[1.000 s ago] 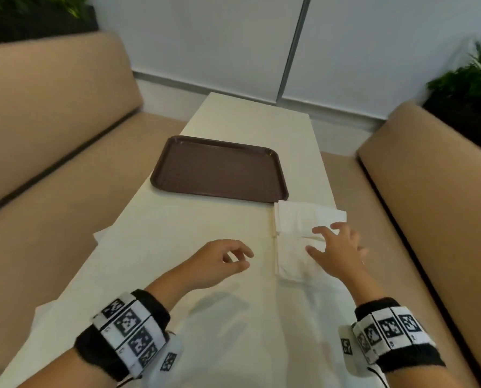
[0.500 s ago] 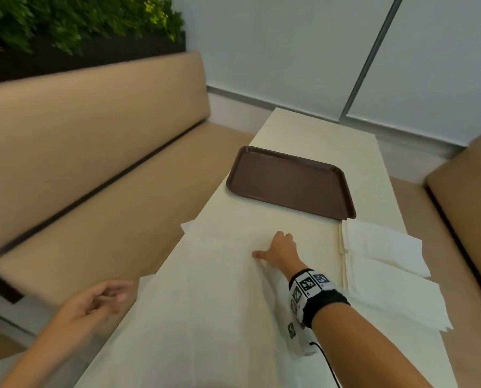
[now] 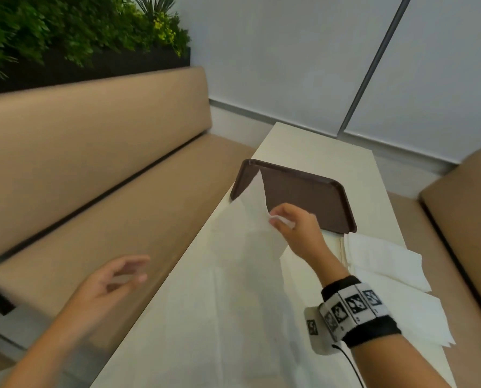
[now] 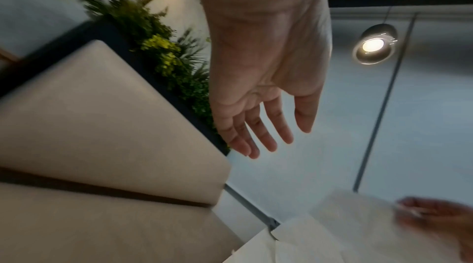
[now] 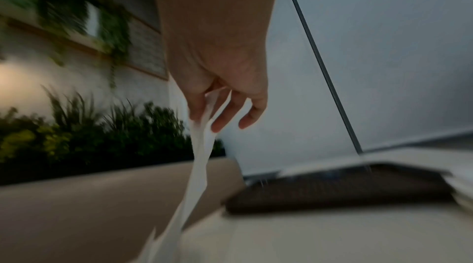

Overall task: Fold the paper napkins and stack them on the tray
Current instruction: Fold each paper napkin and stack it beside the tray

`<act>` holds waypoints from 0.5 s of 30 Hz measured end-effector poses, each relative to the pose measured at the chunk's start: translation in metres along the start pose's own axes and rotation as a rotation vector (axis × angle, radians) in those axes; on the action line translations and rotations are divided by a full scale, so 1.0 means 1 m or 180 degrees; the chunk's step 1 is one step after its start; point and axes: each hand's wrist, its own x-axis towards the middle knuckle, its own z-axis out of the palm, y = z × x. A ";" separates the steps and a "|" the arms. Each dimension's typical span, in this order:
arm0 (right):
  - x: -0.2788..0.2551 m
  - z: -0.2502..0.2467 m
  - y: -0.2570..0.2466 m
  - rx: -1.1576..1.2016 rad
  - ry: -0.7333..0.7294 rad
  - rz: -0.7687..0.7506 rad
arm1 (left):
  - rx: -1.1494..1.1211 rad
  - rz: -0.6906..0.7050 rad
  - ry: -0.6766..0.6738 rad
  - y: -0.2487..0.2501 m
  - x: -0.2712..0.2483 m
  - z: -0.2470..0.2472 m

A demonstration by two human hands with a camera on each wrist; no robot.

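The long cream counter (image 3: 303,152) carried a dark brown rectangular plastic tray (image 3: 312,197) at its far end, with a pile of white paper napkins (image 3: 385,264) just beside the tray's near right corner. The right hand (image 3: 295,231) pinched one unfolded white napkin (image 3: 250,208) — lifted off the counter. The left hand (image 3: 107,287) hung off the counter's left side, fingers loose and apart.

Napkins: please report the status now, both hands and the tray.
Right hand pinches one napkin, lifted off the table. Left hand open, empty, beside the table. Tray bare; napkin pile unfolded at right. Path to tray looks clear.
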 end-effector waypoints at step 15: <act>-0.043 -0.119 -0.066 0.1223 0.0113 -0.0289 | -0.0677 0.0733 -0.1553 0.144 0.083 0.099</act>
